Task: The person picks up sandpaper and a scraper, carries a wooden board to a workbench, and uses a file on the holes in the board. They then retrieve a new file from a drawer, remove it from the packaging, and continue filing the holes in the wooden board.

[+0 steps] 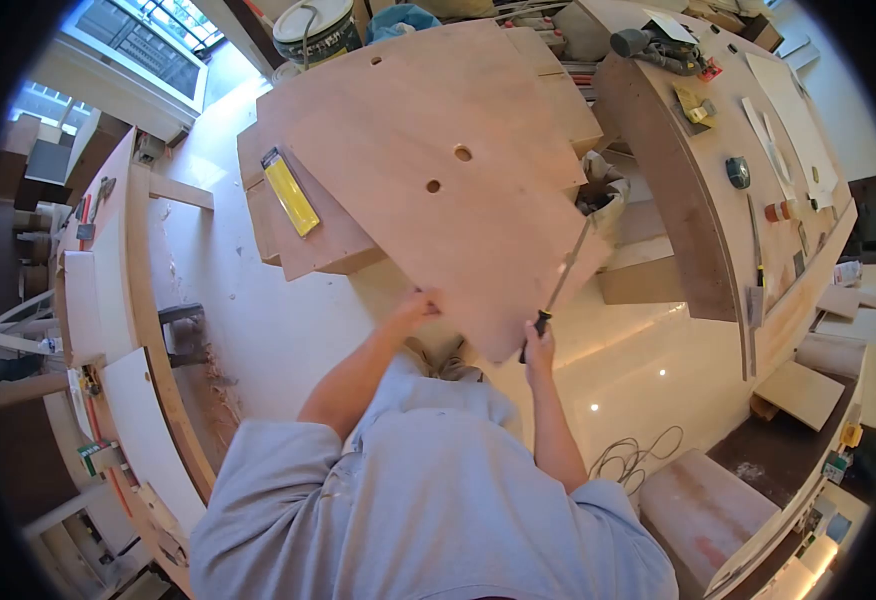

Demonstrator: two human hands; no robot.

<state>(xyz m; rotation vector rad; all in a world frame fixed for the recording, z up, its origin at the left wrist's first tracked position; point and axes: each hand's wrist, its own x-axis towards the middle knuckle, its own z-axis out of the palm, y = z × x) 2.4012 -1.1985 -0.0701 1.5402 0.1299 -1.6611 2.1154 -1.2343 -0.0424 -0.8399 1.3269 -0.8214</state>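
Observation:
In front of me lies a large sheet of plywood (pixel 518 130) with several round holes, one corner pointing toward my body. My left hand (pixel 420 304) grips its left edge, with the fingers partly hidden by the board. In my right hand (pixel 539 352) is a long, slim file (pixel 568 270) with a black and yellow handle. Fingers wrap round that handle, and the narrow blade slants up and away along the board's right edge. A yellow pack (pixel 292 195) rests on another panel (pixel 328 235) beneath the sheet, to the left.
On the right, a curved bench (pixel 693 170) carries a power tool (pixel 648 48), a tape roll (pixel 737 172) and another long tool (pixel 755 240). A curved wooden frame (pixel 138 320) stands at left. A cable (pixel 638 455) coils on the floor by my right elbow. A bucket (pixel 316 30) sits behind the sheet.

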